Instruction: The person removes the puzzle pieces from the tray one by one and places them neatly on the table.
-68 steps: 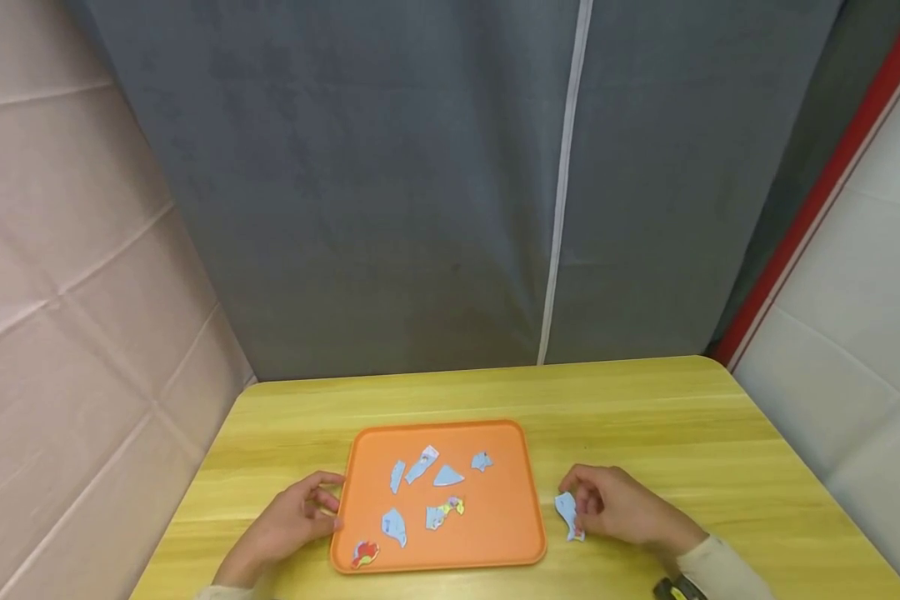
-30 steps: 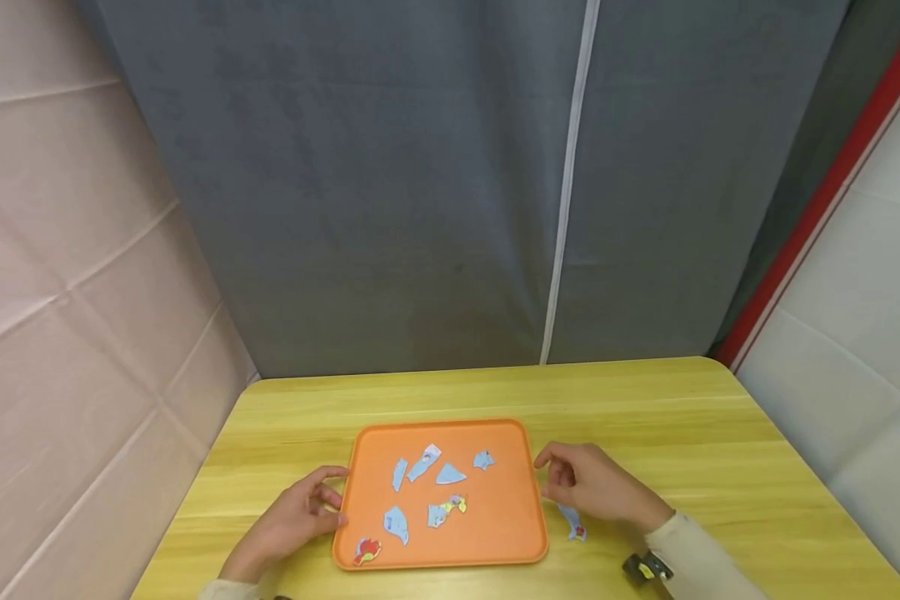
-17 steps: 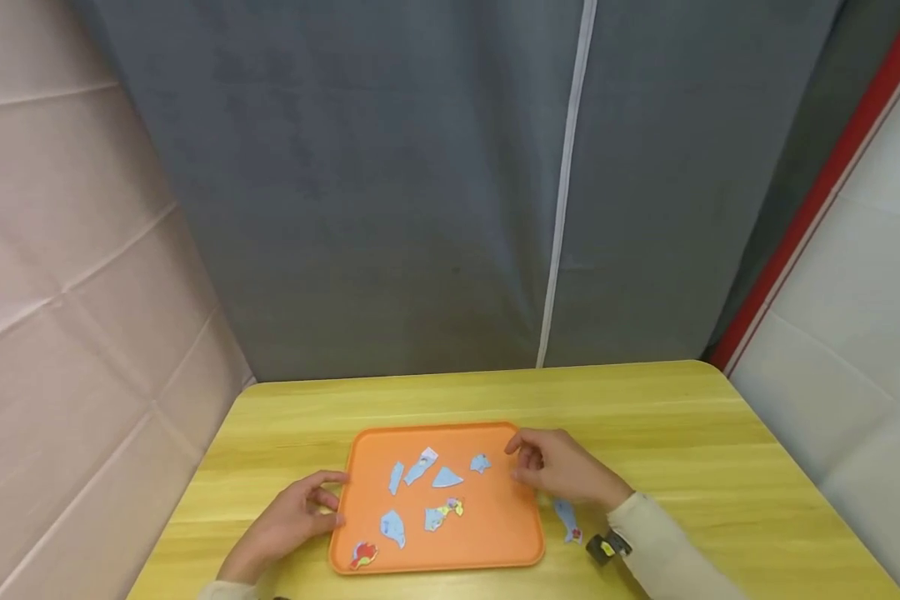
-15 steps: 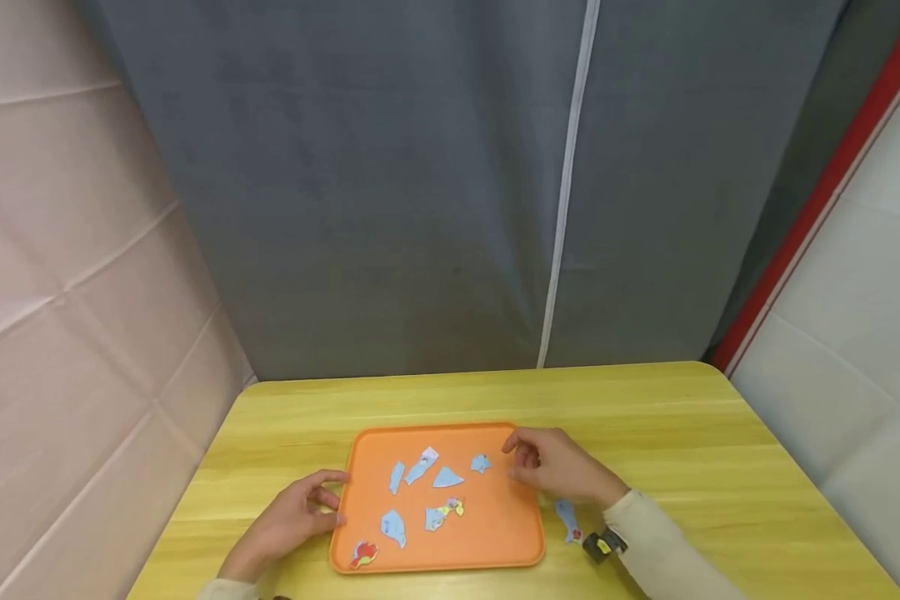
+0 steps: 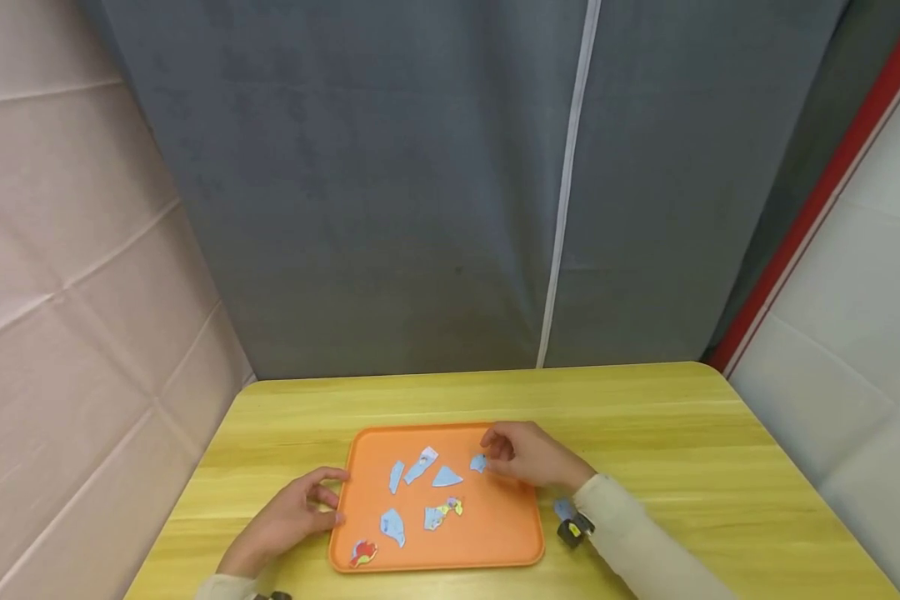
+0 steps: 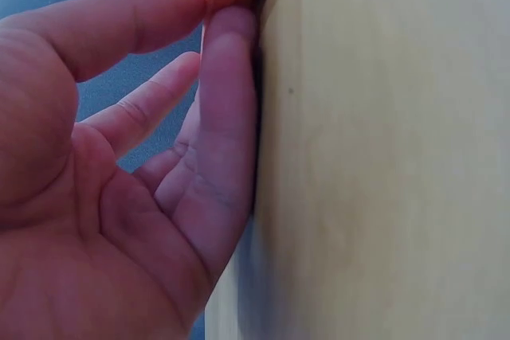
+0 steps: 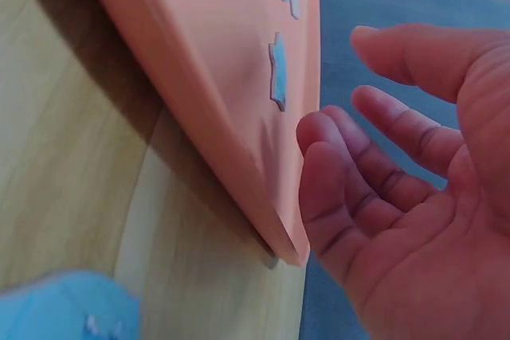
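One orange tray (image 5: 487, 533), at least seven pieces (image 5: 447, 477) on it, left grip (image 5: 291, 518) spread, right grip (image 5: 531, 455) spread

Rectangular orange tray (image 5: 498, 537), wood-grained yellow table (image 5: 645, 408)
The flat triangular piece (image 5: 447, 477) is pale blue, the roundish piece (image 5: 364, 552) red and yellow

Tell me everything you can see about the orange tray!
The orange tray is a rectangle with rounded corners and a raised rim. It looks like plastic. It lies flat on the yellow wood-grain table, holding several puzzle pieces. The left hand touches its left side; the right hand is over its right side.
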`<state>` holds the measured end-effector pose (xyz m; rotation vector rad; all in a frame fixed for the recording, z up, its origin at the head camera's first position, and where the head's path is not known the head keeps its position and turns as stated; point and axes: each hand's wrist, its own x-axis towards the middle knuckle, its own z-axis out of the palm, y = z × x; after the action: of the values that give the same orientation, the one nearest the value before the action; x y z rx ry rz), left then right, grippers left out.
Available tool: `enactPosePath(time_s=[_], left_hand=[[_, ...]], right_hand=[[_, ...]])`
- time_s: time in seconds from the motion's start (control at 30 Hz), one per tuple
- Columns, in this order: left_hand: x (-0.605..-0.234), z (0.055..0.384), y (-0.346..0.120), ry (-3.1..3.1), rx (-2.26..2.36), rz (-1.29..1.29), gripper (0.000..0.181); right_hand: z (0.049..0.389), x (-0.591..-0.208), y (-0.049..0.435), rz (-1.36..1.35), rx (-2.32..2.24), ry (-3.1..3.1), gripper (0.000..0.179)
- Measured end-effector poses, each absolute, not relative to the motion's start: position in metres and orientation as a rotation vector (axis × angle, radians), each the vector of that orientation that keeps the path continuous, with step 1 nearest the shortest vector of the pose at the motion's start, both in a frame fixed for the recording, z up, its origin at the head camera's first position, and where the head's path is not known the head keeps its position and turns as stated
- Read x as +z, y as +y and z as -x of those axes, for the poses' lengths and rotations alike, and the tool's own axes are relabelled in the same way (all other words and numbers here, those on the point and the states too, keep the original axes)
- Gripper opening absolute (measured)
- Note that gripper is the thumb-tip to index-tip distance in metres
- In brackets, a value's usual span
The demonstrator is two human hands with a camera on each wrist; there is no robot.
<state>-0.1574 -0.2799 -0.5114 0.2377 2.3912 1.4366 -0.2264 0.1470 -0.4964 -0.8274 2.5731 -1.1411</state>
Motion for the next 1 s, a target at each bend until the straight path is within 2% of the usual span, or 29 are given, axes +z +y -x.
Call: enactPosePath(time_s=[0.2,0.67,1.0], left_hand=[[-0.512,0.159,-0.281,2.367,1.458,-0.223,0.060],[-0.515,0.159,-0.281,2.337,1.480,-0.186,0.060],[-0.517,0.160,-0.282,2.313,1.495,-0.181,0.060]], right_hand=[[0.231,-0.499,0.136,0.831,-1.079,2.572,0.034],[0.237,-0.508,0.128,0.896,-1.004,2.575,0.032],[0.237,-0.510,0.126,0.947,-0.976,2.602,0.018]])
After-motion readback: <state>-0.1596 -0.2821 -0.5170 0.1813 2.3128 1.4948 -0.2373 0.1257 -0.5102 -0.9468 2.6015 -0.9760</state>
